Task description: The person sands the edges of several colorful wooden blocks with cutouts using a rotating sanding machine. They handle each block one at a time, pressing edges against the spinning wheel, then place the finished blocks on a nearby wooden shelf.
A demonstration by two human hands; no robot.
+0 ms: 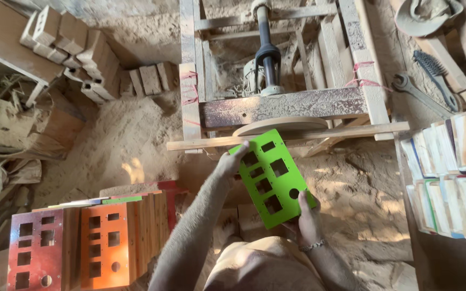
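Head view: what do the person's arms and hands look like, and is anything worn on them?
Both forearms are bare, no sleeves or gloves. The left hand wears nothing visible. The right hand has a thin silvery chain bracelet at the wrist.

My bright green cut-out board (272,178) looked smooth and matt; the rough wooden sanding frame (284,105) was dusty, its steel wrench (417,92) dull.

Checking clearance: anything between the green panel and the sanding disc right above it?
Nothing visible. Both hands, left hand and right hand, grip the green panel; its top edge overlaps the wooden rail before the disc.
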